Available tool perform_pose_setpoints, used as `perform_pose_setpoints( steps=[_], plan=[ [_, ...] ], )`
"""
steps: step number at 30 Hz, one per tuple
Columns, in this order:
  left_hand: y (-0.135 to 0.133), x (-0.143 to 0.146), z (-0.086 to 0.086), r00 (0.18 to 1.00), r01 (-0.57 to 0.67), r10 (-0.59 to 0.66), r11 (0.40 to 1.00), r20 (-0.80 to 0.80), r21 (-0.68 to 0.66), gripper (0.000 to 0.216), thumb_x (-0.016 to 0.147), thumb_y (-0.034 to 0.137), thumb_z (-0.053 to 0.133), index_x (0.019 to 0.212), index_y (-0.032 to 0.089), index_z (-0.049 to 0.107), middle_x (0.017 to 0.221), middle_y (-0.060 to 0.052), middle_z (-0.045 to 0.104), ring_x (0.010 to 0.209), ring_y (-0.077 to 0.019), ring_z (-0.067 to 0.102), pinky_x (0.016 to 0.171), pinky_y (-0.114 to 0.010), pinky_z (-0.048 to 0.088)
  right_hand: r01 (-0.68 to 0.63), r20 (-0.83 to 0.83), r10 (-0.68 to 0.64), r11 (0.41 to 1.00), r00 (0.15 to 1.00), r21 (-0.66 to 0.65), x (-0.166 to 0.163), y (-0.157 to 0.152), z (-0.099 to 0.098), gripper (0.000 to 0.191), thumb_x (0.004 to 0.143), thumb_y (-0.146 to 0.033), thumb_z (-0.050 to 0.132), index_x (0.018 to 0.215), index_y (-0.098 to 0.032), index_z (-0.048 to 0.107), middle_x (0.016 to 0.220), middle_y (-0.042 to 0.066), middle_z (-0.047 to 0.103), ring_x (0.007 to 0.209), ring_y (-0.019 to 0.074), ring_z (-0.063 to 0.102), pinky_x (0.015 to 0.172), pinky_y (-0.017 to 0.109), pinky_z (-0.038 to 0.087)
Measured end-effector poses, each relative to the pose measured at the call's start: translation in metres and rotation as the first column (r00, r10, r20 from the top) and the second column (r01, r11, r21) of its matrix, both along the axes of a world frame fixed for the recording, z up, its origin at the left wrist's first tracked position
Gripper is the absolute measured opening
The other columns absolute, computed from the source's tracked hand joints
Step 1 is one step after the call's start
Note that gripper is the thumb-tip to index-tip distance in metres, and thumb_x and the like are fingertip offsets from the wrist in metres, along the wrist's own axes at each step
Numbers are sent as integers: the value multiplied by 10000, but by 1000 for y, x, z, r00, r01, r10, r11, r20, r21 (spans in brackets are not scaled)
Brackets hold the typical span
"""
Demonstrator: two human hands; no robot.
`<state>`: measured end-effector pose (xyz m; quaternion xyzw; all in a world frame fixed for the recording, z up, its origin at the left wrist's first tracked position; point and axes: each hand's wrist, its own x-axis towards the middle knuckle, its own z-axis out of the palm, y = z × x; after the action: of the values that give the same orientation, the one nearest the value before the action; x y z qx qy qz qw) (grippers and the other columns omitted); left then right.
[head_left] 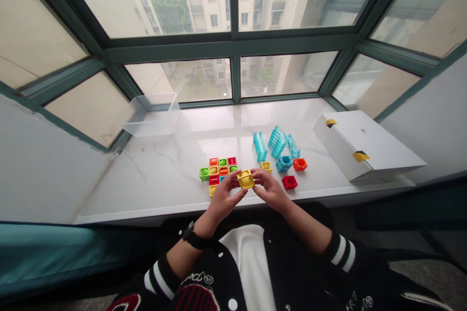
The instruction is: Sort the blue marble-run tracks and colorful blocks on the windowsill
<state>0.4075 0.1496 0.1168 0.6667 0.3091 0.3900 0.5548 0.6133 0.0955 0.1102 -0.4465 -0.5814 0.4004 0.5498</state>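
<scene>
Between my two hands, above the front of the white sill, is a yellow cube block (245,179) with a rounded hollow in it. The fingers of my left hand (226,195) grip its left side. On its right side the fingertips of my right hand (270,187) press against it. Just beyond my left hand lies a flat cluster of coloured cube blocks (213,170) in red, green, yellow and orange, partly hidden by my fingers. Past my right hand stand a second yellow block (266,166), a blue block (284,164), an orange block (300,164) and a red block (290,182).
Several translucent blue track pieces (278,141) lie behind the loose blocks. A clear plastic bin (153,121) stands at the back left of the marble sill (146,180). At the right is a white box (372,143) with yellow-and-black tabs. Window frames (235,48) rise behind.
</scene>
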Motion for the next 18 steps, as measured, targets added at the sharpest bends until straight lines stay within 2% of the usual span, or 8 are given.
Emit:
perform_pose_setpoints(
  steps=[4,8,13,18],
  plan=[
    [0,1,-1,999,-21,23,999,-48,43,627,900,353,796,1464,256,539,1323,-116,710,1157,-266,732,1054,-479,603,-25,-21,25,999,999,-24,4,-2,0,418,943,-379,732,1305,-284,546,1417,121,611,1247,259,670,1047,449,579],
    [-1,1,-2,988,-41,64,987,-140,157,729,891,314,792,1538,283,457,1324,-111,689,1134,-249,717,993,-437,611,10,133,-5,999,991,-37,11,-1,3,634,925,-388,764,1488,-291,488,1369,125,646,1230,269,671,1030,467,591],
    [0,2,-5,959,-42,128,946,-252,321,764,901,230,741,1576,317,393,1302,-80,691,1070,-221,685,917,-389,589,14,304,-8,1000,953,-16,17,0,6,611,901,-392,786,1468,-290,582,1349,110,649,1147,251,684,982,436,617],
    [2,13,-3,953,-34,157,905,-259,424,747,925,245,730,1579,297,374,1318,-92,690,1002,-213,664,930,-410,582,85,221,-51,985,974,-150,15,0,4,638,885,-452,796,1455,-254,591,1377,127,651,1102,249,715,972,430,622]
  ],
)
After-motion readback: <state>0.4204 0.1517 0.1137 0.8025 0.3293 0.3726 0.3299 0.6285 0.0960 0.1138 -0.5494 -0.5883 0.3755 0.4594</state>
